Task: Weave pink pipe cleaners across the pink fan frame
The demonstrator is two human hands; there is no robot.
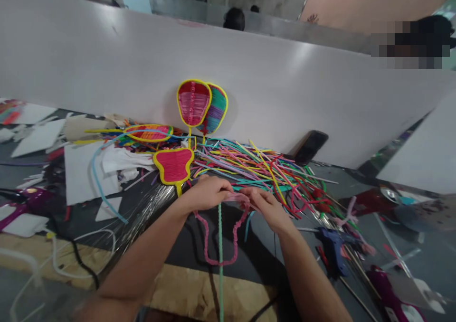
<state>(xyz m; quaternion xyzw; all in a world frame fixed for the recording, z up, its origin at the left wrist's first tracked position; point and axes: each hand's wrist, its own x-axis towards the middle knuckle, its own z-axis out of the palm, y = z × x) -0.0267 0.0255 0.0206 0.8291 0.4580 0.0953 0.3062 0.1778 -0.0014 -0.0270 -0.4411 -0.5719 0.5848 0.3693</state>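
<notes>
My left hand [208, 194] and my right hand [269, 208] are both closed, pinching the upper edge of a pink pipe-cleaner frame [206, 239]. Pale pink strands run between my fingertips along that edge. From the edge, the frame's bent outline hangs down into a rounded bottom. A light green pipe-cleaner stem [220, 246] runs down its middle and past the bottom. Beyond my left hand lies a finished-looking fan shape [174, 166] in deep pink with a yellow rim. Two more yellow-rimmed shapes, one pink [194, 104] and one multicoloured [218, 108], lean against the partition.
Loose pipe cleaners [245, 163] pile up behind my hands. A phone [310, 146] leans on the white partition [142, 65]. At right are a blue glue gun [333, 250], a red can [374, 199] and a purple tool [392, 293]. White paper scraps [83, 170] lie left.
</notes>
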